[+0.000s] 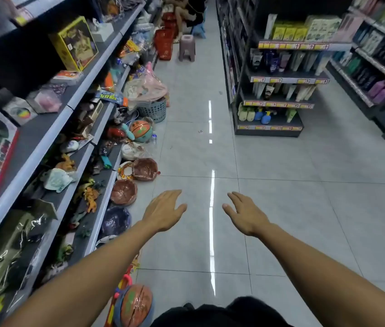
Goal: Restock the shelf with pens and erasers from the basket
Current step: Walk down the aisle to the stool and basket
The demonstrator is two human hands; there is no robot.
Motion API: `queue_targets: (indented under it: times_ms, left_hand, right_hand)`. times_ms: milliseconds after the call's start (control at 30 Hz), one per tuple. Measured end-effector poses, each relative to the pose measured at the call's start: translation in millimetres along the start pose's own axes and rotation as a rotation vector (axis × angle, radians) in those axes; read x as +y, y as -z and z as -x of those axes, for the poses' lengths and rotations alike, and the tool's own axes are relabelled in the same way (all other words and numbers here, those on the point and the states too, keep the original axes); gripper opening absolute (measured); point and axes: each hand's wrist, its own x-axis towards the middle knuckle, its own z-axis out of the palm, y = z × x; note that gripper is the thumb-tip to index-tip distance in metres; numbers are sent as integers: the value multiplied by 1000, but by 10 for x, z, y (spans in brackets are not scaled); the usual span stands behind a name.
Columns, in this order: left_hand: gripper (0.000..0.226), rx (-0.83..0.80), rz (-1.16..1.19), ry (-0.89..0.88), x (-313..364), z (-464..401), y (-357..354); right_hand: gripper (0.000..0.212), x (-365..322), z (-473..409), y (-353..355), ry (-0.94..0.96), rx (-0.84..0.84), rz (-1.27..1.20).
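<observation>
Store aisle seen from head height. The grey tiled floor (281, 208) runs down the middle, with a bright strip of reflected light along it. A long toy shelf (52, 128) lines the left side, its tiers crowded with boxed and bagged toys, among them a yellow box (73, 43) on an upper tier. A shorter shelving unit (279, 79) of bottles and tubes stands to the right, with a further unit behind it.

Both bare forearms reach forward over the floor, palms down. The left hand (165, 213) and right hand (245, 213) hover apart, fingers straight and loosely spread, holding nothing and touching nothing.

Containers: red shopping baskets (164, 43) stand far down the aisle on the left, beside a mauve plastic stool (186, 47); their contents cannot be made out, and no pens or erasers can be identified from here. Nearer, a grey perforated bin (153, 110) at the shelf foot holds bagged goods topped by pink wrapping. Wrapped basketballs (139, 131) lie along the shelf base, one (135, 305) close beside the person.
</observation>
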Motion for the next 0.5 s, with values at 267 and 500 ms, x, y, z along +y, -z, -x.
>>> queue_targets:
  times_ms: [267, 500]
  left_hand:
    - [68, -47, -39, -32, -32, -462, 192]
    - [72, -85, -60, 10, 27, -1182, 222]
  right_hand:
    - [72, -69, -417, 30, 0, -39, 13]
    - [73, 191, -1160, 245, 13, -76, 33]
